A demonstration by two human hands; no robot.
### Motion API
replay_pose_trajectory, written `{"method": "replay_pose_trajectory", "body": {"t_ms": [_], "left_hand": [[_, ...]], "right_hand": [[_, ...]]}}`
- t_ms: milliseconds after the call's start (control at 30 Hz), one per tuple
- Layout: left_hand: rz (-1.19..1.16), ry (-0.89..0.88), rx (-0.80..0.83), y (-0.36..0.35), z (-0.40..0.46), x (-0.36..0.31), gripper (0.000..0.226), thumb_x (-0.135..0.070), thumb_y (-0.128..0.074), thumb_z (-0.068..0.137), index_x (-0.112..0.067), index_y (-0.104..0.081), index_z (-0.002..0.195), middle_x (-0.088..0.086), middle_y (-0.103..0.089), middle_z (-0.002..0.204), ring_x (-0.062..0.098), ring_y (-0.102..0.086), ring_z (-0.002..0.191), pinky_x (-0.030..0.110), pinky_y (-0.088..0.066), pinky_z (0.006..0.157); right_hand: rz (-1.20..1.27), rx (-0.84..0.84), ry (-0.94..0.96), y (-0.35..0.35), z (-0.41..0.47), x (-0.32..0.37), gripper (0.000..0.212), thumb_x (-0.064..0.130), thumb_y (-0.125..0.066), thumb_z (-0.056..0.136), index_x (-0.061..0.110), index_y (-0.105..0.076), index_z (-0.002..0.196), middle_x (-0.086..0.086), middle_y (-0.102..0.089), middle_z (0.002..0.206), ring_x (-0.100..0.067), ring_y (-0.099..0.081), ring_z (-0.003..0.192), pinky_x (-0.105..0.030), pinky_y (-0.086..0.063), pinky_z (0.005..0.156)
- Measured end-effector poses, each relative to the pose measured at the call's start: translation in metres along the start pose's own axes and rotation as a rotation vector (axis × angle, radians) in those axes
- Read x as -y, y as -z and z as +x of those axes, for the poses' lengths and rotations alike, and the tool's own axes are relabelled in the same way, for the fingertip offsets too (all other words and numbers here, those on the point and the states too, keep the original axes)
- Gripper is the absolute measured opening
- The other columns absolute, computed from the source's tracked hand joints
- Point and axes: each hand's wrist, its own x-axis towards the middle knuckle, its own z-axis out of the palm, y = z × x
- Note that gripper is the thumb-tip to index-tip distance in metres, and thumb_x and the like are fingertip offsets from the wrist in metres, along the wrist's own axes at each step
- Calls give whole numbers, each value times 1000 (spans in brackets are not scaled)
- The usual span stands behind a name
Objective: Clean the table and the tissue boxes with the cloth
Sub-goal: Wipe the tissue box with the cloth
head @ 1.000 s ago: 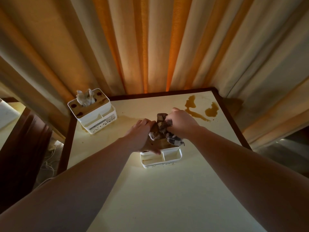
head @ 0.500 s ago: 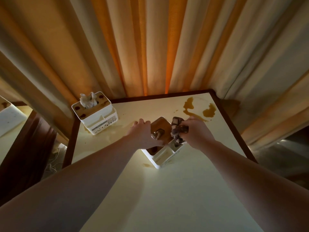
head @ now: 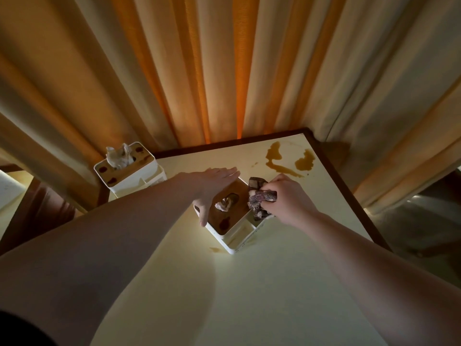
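Observation:
A white tissue box (head: 234, 239) with a brown wooden lid stands in the middle of the cream table (head: 249, 295), turned corner-on to me. Its lid bears a dark stain, and a tissue pokes out of the slot. My left hand (head: 212, 188) lies flat along the box's left side with straight fingers, thumb down its near edge. My right hand (head: 287, 198) grips a crumpled dark cloth (head: 259, 198) pressed on the lid's right edge. A second stained tissue box (head: 129, 173) stands at the table's back left corner.
Brown liquid is spilled (head: 282, 158) on the table's back right corner, and a small brown spot (head: 215, 249) lies by the near box. Curtains (head: 224, 71) hang close behind the table. Dark furniture (head: 37, 211) stands at the left.
The near box has been turned corner-on. My left hand opened flat along its left side. My right hand moved the cloth to the lid's right edge.

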Motion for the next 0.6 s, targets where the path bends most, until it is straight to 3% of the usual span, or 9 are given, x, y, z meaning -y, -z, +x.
{"method": "replay_pose_trajectory", "body": {"t_ms": [167, 333, 433, 600], "left_hand": [[61, -22, 32, 4, 9, -3, 165, -60, -98, 48, -21, 13, 164, -3, 14, 172, 23, 8, 159, 42, -6, 127], [9, 7, -74, -6, 9, -3, 163, -82, -88, 37, -25, -3, 164, -5, -5, 170, 26, -13, 153, 43, -18, 125], [-74, 66, -155, -20, 6, -11, 159, -87, -83, 37, -22, -11, 162, -1, -16, 163, 24, -25, 143, 39, -24, 119], [-272, 234, -289, -49, 8, -31, 160, -102, -68, 26, -20, -21, 156, 2, -28, 149, 26, -35, 133, 43, -35, 116]], "right_hand": [[6, 1, -26, -4, 1, -5, 38, 27, -77, 90, 21, -72, 128, 5, -54, 117, -16, -62, 94, -28, -56, 87], [0, 2, -39, -5, 3, -5, 33, 28, -75, 91, 23, -74, 123, 4, -53, 116, -15, -62, 92, -28, -56, 84], [-4, -4, -46, -2, 9, 0, 19, 24, -69, 90, 23, -77, 108, 1, -55, 110, -16, -61, 87, -29, -56, 78], [4, -9, -63, -4, 15, 0, 15, 20, -71, 88, 21, -78, 101, 1, -56, 103, -10, -58, 84, -17, -43, 66]]}}
